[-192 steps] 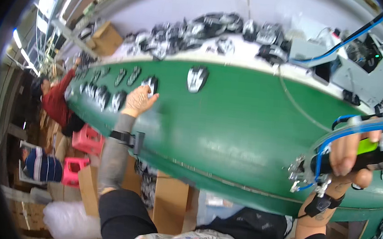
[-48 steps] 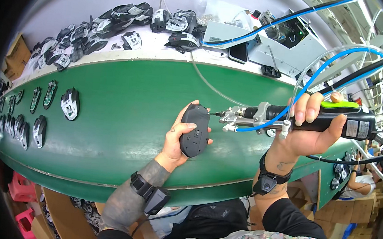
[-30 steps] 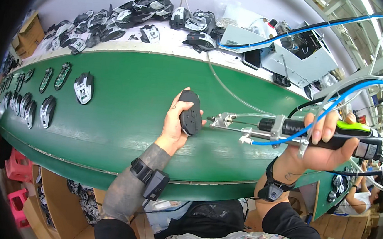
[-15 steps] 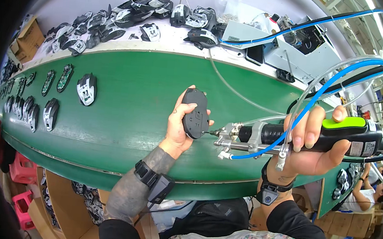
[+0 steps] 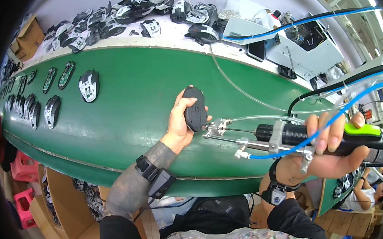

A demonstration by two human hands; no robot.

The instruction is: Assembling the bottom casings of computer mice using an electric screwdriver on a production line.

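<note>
My left hand (image 5: 178, 124) holds a dark computer mouse (image 5: 195, 109) upright above the green conveyor belt (image 5: 129, 100). My right hand (image 5: 330, 150) grips a powered screwdriver (image 5: 290, 136) with a green and black handle, blue and clear hoses and a black cable running off it. The tool lies level, and its tip touches the right side of the mouse.
Several mouse shells and circuit boards (image 5: 57, 94) lie in rows on the belt's left part. A pile of mouse parts (image 5: 132, 9) and a white machine box (image 5: 294, 37) stand on the ledge behind. Pink stools (image 5: 22, 182) and cardboard boxes sit below; another person (image 5: 367, 194) sits at right.
My left hand carried the mouse from the belt's left to the middle. The screwdriver swung in level, and its tip now meets the mouse's side.
</note>
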